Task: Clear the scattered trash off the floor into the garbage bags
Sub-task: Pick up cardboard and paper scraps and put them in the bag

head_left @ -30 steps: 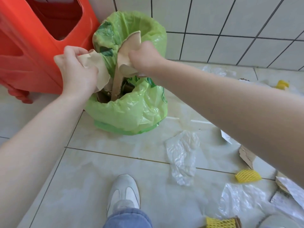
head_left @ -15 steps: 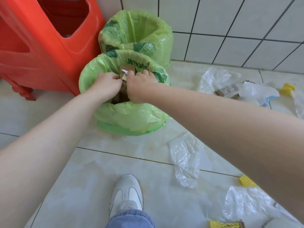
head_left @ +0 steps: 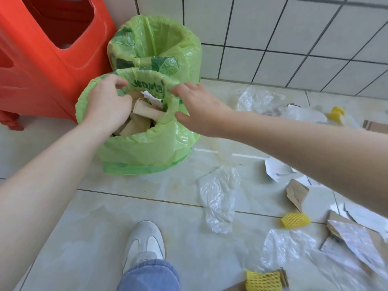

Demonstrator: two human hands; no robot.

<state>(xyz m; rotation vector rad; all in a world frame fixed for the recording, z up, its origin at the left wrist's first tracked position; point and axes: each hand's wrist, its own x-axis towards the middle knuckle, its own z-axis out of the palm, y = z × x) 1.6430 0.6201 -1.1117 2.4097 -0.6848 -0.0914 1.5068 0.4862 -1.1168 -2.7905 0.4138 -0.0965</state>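
Observation:
Two green garbage bags stand by the wall, the near one (head_left: 142,150) in front of the far one (head_left: 184,49). Brown cardboard pieces (head_left: 144,111) and a white paper scrap (head_left: 151,97) fill the near bag's mouth. My left hand (head_left: 107,103) lies over the left side of that mouth, its fingers curled on the back rim. My right hand (head_left: 199,108) hovers over the bag's right rim with relaxed fingers and holds nothing. On the floor lie a clear plastic bag (head_left: 218,196), yellow foam nets (head_left: 295,220) and a torn cardboard piece (head_left: 297,194).
A red plastic stool (head_left: 42,59) stands left of the bags against the tiled wall. My white shoe (head_left: 144,242) is on the tile below. More clear plastic (head_left: 260,99), torn paper (head_left: 277,169) and printed cardboard (head_left: 357,238) litter the right side.
Both hands pushed the cardboard pieces down into the near bag and let go. My right hand has since lifted out to the right and opened; my left stays at the rim.

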